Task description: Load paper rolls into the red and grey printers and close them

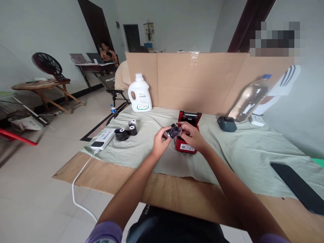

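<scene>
My left hand (161,141) is closed round one end of a roll in black wrapping (172,131), which looks like a small paper roll. At its other end, my right hand (191,135) has its fingers bent and pinched on the wrapping. Just behind and below both hands stands a red label printer (186,147) with its lid raised; the hands and roll cover part of its inside. Several similar black-wrapped paper rolls (122,134) with white cores lie to the left on the cloth.
A white power strip (103,139) with a cable lies at left. Behind stand a white detergent jug (141,96) and a cardboard screen (187,81). To the right are a dark device (227,124), a large plastic bottle (249,99) and a black phone (298,187). People are in the background.
</scene>
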`<action>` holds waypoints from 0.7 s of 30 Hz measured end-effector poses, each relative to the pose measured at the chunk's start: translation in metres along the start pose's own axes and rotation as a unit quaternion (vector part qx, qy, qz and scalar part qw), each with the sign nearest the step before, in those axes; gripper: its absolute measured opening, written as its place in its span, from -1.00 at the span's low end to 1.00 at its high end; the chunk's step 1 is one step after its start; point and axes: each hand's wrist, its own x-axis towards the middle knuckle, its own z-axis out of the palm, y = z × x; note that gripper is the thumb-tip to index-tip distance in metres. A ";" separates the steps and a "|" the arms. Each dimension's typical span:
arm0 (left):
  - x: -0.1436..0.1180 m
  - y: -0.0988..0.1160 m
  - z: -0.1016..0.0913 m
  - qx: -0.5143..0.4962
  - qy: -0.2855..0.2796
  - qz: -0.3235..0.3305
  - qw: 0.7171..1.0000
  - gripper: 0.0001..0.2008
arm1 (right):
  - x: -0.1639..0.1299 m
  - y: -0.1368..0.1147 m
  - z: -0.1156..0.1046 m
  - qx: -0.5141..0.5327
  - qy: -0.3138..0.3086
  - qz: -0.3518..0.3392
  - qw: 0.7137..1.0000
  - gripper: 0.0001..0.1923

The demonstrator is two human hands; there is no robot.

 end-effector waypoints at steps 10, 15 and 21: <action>0.005 0.000 -0.008 0.013 -0.039 0.136 0.990 -0.76 | 0.001 0.004 -0.009 0.100 -0.030 0.065 0.992 -0.65; 0.004 0.008 -0.007 0.001 -0.081 0.156 0.984 -0.73 | 0.001 0.000 -0.012 0.115 -0.067 0.069 0.989 -0.71; 0.003 0.011 -0.005 -0.012 -0.074 0.129 0.989 -0.77 | 0.001 0.000 -0.016 0.140 -0.079 0.067 0.985 -0.84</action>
